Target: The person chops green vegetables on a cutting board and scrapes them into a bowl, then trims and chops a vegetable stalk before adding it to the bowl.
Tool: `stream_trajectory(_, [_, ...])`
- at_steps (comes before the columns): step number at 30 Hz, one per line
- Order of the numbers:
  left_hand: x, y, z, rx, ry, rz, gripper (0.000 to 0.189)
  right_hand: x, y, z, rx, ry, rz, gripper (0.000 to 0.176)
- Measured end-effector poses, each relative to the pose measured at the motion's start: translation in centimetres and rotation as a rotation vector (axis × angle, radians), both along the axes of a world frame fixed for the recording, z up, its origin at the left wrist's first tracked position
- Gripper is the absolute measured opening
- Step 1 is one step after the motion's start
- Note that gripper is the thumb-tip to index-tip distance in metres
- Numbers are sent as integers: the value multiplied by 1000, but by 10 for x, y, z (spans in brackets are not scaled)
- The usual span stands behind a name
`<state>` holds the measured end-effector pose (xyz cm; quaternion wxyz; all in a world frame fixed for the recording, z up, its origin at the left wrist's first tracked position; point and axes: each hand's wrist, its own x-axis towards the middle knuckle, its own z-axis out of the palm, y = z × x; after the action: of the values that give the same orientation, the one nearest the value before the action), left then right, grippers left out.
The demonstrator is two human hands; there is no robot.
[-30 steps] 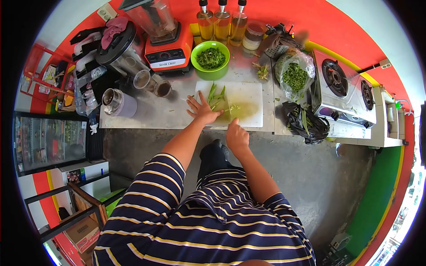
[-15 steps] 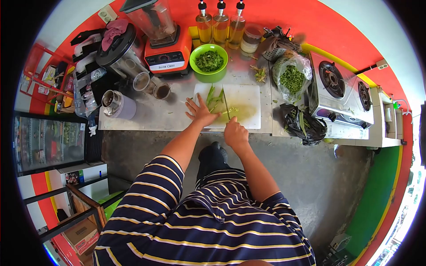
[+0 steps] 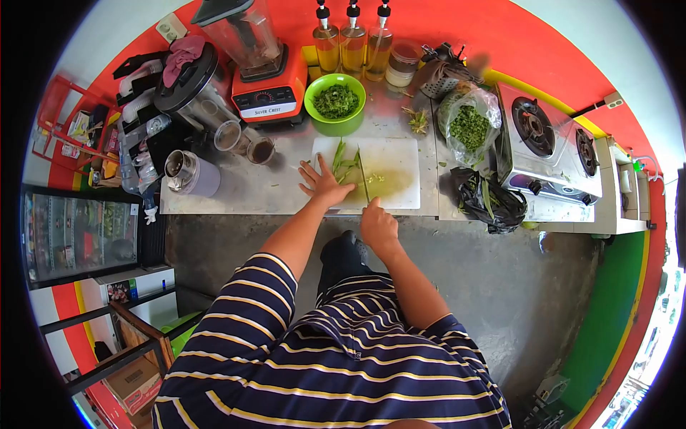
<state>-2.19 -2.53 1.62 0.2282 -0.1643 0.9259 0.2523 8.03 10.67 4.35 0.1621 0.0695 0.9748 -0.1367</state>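
My right hand (image 3: 379, 223) is closed around the handle of a knife (image 3: 364, 174), its blade running away from me across a white cutting board (image 3: 404, 157). My left hand (image 3: 325, 187) lies with fingers spread over the board's left edge, thumb pointing toward the blade. Long green leaves (image 3: 346, 169) lie between that hand and the knife. To the right of the blade, small cut pieces (image 3: 376, 178) rest on a greenish wet stain. Behind the board stands a green bowl (image 3: 336, 130) of chopped greens (image 3: 336, 101).
A red blender (image 3: 268, 96), oil bottles (image 3: 352, 50) and a jar (image 3: 403, 66) line the back. On the right are a plastic bag of chopped greens (image 3: 469, 127), a black bag (image 3: 493, 207) and a gas stove (image 3: 532, 136). Cups (image 3: 261, 149) stand at the left.
The camera view has shifted slightly. The leaves beside the blade lie a little differently; both hands stay nearly in place, the right still on the knife.
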Motion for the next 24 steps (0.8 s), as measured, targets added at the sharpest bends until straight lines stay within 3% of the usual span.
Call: stream_trajectory(24, [-1, -1, -7, 17, 13, 19, 142, -5, -8, -9, -15, -10, -10, 25])
